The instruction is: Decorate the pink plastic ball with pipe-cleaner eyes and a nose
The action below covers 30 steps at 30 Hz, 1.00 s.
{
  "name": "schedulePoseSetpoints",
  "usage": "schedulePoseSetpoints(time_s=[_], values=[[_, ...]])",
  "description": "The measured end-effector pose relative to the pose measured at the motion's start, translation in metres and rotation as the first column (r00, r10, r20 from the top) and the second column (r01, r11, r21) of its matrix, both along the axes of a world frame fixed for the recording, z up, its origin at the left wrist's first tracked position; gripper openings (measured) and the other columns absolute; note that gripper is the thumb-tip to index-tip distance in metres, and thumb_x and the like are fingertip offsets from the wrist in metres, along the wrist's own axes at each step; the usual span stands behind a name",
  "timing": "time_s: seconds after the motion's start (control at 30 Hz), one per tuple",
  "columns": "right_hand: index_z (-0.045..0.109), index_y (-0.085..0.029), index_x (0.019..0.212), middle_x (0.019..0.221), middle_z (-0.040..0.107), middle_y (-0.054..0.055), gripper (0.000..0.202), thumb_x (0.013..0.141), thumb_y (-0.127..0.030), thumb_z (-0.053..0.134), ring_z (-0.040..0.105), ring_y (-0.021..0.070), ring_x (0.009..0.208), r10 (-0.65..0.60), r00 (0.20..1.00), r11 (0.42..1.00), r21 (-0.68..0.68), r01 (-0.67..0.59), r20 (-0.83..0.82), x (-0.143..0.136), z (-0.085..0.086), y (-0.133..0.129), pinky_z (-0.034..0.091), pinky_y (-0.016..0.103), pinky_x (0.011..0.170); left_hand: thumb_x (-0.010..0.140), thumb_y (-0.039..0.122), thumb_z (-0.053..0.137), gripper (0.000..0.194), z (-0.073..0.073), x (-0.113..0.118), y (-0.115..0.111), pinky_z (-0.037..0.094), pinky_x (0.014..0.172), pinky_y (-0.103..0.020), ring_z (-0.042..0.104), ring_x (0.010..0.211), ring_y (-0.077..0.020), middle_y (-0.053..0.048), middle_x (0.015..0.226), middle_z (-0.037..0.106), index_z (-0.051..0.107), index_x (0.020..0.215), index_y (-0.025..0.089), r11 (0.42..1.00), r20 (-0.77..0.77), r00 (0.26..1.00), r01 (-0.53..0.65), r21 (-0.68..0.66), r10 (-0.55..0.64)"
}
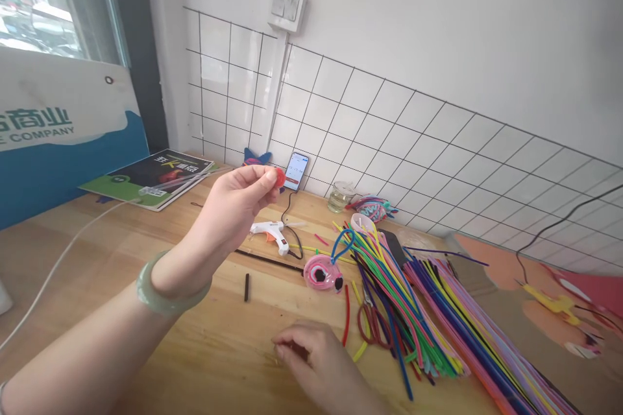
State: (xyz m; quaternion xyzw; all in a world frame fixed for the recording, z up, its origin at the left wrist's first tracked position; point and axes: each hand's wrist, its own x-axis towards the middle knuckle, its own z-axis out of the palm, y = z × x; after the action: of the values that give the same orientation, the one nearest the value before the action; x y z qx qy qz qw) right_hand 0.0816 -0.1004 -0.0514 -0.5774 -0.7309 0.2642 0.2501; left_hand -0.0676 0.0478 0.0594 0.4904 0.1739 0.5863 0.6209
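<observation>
My left hand [238,201], raised over the table with a pale green bangle on its wrist, pinches a small red round piece [280,177] between thumb and fingertips. Low over the front of the table, my right hand [311,353] has its fingers curled in; what they hold, if anything, is too small to make out. Beyond it lies a pink round craft piece [311,280] with black spots and a blue loop [343,245]. A short black stick [246,287] rests between the hands. Red-handled scissors [374,324] lie to the right.
Bundles of coloured pipe cleaners [399,292] spread across the right side. A white glue gun [272,233], a lit phone [296,170] and a glass cup [339,197] stand or lie toward the wire grid [370,123]. A book [150,175] is at left, a yellow glue gun [552,305] at right.
</observation>
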Motion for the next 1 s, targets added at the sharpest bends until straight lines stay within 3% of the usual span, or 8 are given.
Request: schedulePoseSetpoints(time_s=[0.13,0.27,0.4,0.57,0.8,0.9,1.0], values=[[0.068,-0.018,0.097,0.092,0.069,0.004,0.023,0.087,-0.013,0.047,0.062,0.0141,0.087,-0.113,0.99,0.99,0.097,0.105,0.081,-0.011,0.02,0.032,0.047,0.023,0.078,0.076,0.024,0.069,0.013,0.002,-0.002,-0.003,0.043,0.064,-0.02,0.051,0.063,-0.0078,0.0,0.067,0.057,0.064,0.072,0.012,1.0,0.02,1.0,0.0,-0.006,0.0],[0.063,-0.014,0.105,0.109,0.064,0.01,0.024,0.09,-0.012,0.044,0.058,0.0188,0.104,-0.221,0.947,0.975,0.083,0.207,0.233,-0.018,0.034,0.089,0.042,0.032,0.093,0.077,0.025,0.067,0.013,0.004,-0.003,-0.006,0.043,0.064,-0.02,0.05,0.061,-0.0073,0.0,0.068,0.057,0.063,0.073,0.013,1.0,0.036,0.999,0.011,0.006,-0.011],[0.057,-0.017,0.112,0.116,0.058,0.007,0.027,0.09,-0.031,0.054,0.059,0.0201,0.101,-0.26,0.914,0.962,-0.004,0.275,0.31,-0.022,0.021,0.144,0.049,0.041,0.086,0.078,0.026,0.067,0.015,0.006,-0.005,-0.006,0.041,0.062,-0.021,0.049,0.061,-0.0079,0.001,0.065,0.056,0.063,0.072,0.013,1.0,0.015,1.0,0.022,0.018,-0.023],[0.056,-0.019,0.114,0.118,0.057,0.007,0.028,0.089,-0.032,0.055,0.059,0.0196,0.1,-0.308,0.899,0.92,-0.145,0.365,0.31,-0.023,0.001,0.182,0.05,0.039,0.084,0.078,0.031,0.067,0.018,0.005,-0.007,-0.004,0.04,0.062,-0.022,0.049,0.062,-0.008,0.001,0.067,0.058,0.063,0.072,0.014,0.998,-0.007,0.999,0.054,0.01,-0.054],[0.056,-0.017,0.113,0.114,0.059,0.006,0.028,0.09,-0.033,0.054,0.06,0.0187,0.094,-0.36,0.933,0.878,-0.335,0.341,0.004,-0.006,0.005,0.192,0.052,0.038,0.079,0.081,0.032,0.062,0.018,0.006,-0.01,-0.002,0.04,0.063,-0.022,0.048,0.063,-0.0086,0.001,0.068,0.057,0.061,0.074,0.015,0.997,-0.059,0.998,0.009,0.075,-0.004],[0.055,-0.016,0.113,0.11,0.06,0.006,0.029,0.09,-0.033,0.054,0.061,0.0171,0.09,-0.43,0.88,0.878,-0.321,0.356,-0.201,0.005,0.017,0.187,0.053,0.036,0.075,0.083,0.032,0.06,0.018,0.007,-0.012,-0.002,0.04,0.061,-0.023,0.05,0.062,-0.0089,0.001,0.067,0.058,0.06,0.077,0.016,0.993,-0.07,0.997,-0.018,0.119,0.027],[0.056,-0.015,0.107,0.097,0.061,0.004,0.027,0.09,-0.035,0.053,0.061,0.0133,0.077,-0.448,0.775,0.894,-0.226,0.387,-0.445,0.019,0.034,0.173,0.053,0.03,0.066,0.084,0.031,0.058,0.017,0.007,-0.011,-0.002,0.042,0.062,-0.023,0.053,0.063,-0.0093,0.0,0.07,0.06,0.06,0.079,0.016,0.987,-0.076,0.996,-0.028,0.155,0.04]])
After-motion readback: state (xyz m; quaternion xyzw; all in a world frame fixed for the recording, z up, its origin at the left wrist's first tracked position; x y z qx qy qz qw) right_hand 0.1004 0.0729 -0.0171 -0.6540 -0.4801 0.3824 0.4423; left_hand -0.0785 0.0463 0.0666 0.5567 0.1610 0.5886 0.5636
